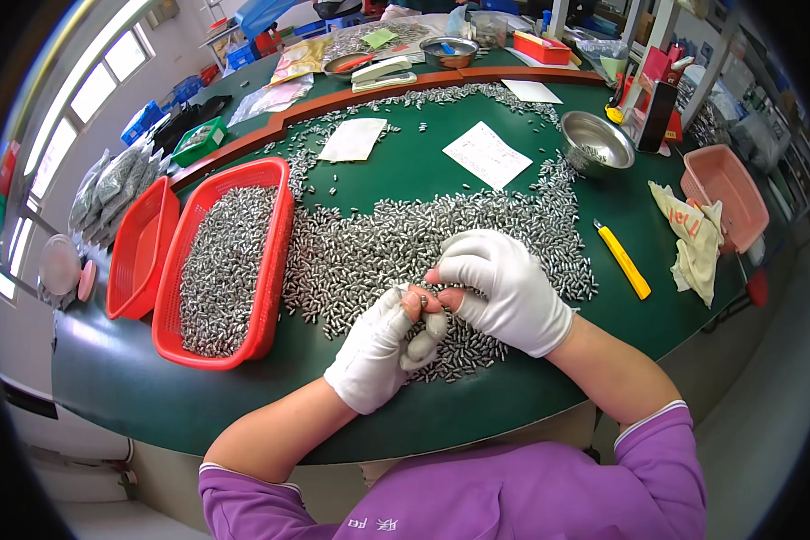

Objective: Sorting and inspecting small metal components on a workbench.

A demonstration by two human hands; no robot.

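Both gloved hands meet over the pin pile [423, 243] on the green desk [405, 171]. Left hand [382, 346] and right hand [504, 288] each pinch closed on one small pin [422, 300]. Red basket [265, 270] of pins sits left.

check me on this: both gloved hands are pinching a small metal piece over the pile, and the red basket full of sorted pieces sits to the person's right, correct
Not quite. The head view shows the red basket of metal pieces on the person's left, not right. The rest holds: the left hand and right hand, both gloved, pinch a small metal piece over the pile.
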